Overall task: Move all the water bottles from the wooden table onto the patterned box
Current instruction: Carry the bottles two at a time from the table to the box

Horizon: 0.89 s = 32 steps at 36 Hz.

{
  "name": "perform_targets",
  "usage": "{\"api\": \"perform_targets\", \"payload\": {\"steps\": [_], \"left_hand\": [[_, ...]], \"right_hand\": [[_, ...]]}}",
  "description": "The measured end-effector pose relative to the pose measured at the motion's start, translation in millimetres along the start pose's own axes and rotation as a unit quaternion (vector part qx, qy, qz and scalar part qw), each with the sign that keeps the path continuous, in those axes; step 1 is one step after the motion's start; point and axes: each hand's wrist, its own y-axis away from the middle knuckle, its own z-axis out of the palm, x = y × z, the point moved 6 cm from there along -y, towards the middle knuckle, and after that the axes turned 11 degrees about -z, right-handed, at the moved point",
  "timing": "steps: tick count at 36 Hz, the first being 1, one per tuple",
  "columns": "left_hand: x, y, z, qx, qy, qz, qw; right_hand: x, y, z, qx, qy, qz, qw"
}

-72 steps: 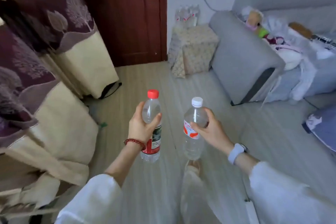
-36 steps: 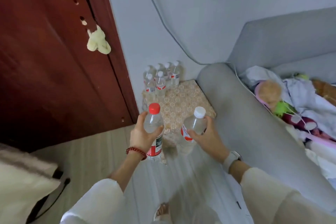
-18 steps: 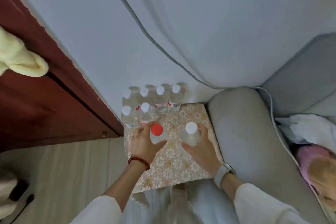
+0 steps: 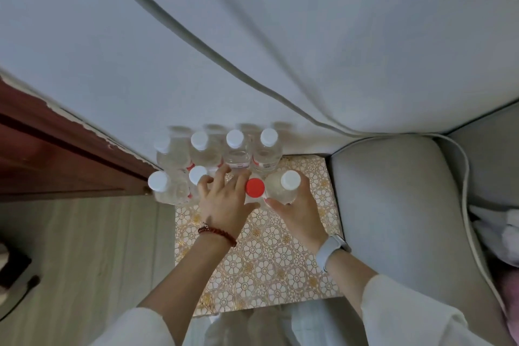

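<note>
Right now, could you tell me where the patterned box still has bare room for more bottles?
The near half of the gold floral-patterned box is bare, bordered by the grey sofa arm on the right and the wooden floor on the left. The far edge is crowded: white-capped clear bottles stand along the wall, with the red-capped bottle beside them.

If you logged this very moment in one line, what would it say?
step: setting bottles on box | left hand: on red-cap bottle | right hand: grips white-cap bottle | six bottles already there
</note>
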Motion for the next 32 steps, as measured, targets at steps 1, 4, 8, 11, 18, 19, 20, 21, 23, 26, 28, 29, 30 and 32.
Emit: {"api": "perform_targets", "payload": {"steps": [1,4,8,11,18,19,20,21,23,26,28,29,30,32], "left_hand": [[-0.9,-0.2,2.1,0.001,-0.009,0.002,1.000],[-1.0,-0.6,6.0,0.004,-0.021,0.001,1.000],[-0.8,-0.8,5.1,-0.009,-0.023,-0.007,1.000],[-6.6,1.5,3.7,-0.028,-0.010,-0.011,0.999],[-18.9,3.4,-6.0,0.026,0.039,0.027,0.999],[-19.5,2.3,-6.8,0.030,0.038,0.029,0.998],[-19.5,0.8,-7.3,0.031,0.033,0.030,0.999],[-19.0,-1.3,-7.3,0.030,0.026,0.030,0.999],[-17.8,-6.6,-7.3,0.025,0.011,0.025,0.999],[-19.0,-12.4,-7.5,0.019,0.002,0.015,1.000],[-19.8,-13.1,-7.0,0.020,-0.003,0.015,1.000],[-20.1,-13.0,-6.6,0.023,-0.005,0.018,1.000],[-20.5,-12.5,-6.3,0.028,-0.006,0.020,0.999],[-22.0,-12.3,-6.3,0.038,-0.011,0.022,0.999]], "right_hand": [[-0.6,-1.5,0.2,0.002,-0.002,-0.004,1.000],[-3.1,-4.5,-0.7,-0.017,-0.005,-0.013,1.000],[0.6,-3.0,-5.0,-0.081,-0.008,0.014,0.997],[-2.6,-2.3,-6.5,-0.113,-0.013,0.017,0.993],[-16.0,-10.0,-0.9,-0.092,0.019,-0.030,0.995],[-16.2,-10.0,0.2,-0.084,0.022,-0.037,0.996],[-15.8,-10.1,1.6,-0.079,0.023,-0.040,0.996],[-15.2,-10.1,3.0,-0.078,0.023,-0.038,0.996],[-13.9,-11.3,4.8,-0.073,0.023,-0.031,0.997],[-15.6,-15.6,5.2,-0.058,0.023,-0.030,0.998],[-16.9,-19.3,5.6,-0.046,0.032,-0.033,0.998],[-17.0,-21.3,5.9,-0.040,0.037,-0.035,0.998],[-16.3,-22.8,6.4,-0.035,0.041,-0.035,0.998],[-14.9,-23.3,7.8,-0.026,0.037,-0.033,0.998]]}}
